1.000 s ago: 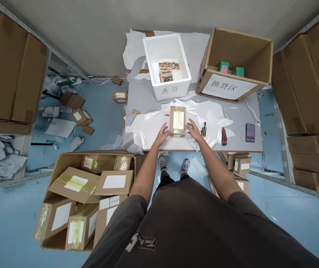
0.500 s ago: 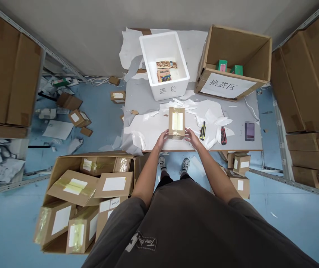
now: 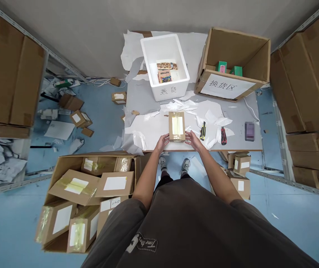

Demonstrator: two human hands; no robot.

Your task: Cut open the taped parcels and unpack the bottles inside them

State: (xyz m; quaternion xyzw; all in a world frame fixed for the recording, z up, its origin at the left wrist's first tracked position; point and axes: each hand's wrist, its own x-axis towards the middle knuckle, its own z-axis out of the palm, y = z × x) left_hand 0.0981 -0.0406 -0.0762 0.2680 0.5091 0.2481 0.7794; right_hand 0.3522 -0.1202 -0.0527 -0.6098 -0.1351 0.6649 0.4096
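Observation:
A small taped cardboard box (image 3: 177,125) with a white label on top is at the front middle of the table. My left hand (image 3: 163,142) grips its left side near the front corner. On the opposite side, my right hand (image 3: 192,140) holds the box with its fingers against the cardboard. To the right of the box lie a yellow-and-black utility knife (image 3: 202,131) and a red-and-black utility knife (image 3: 223,136). Torn white paper (image 3: 182,105) is scattered behind the box.
A white foam bin (image 3: 170,91) with a few small items stands at the back. Beside it is a large open carton (image 3: 234,35) holding green boxes. A phone (image 3: 249,131) lies at right. A big carton (image 3: 64,158) of parcels sits on the floor at left.
The cardboard box has shifted slightly toward me, and its near side shows less. Both hands stay at its sides. Everything else on the table stays put.

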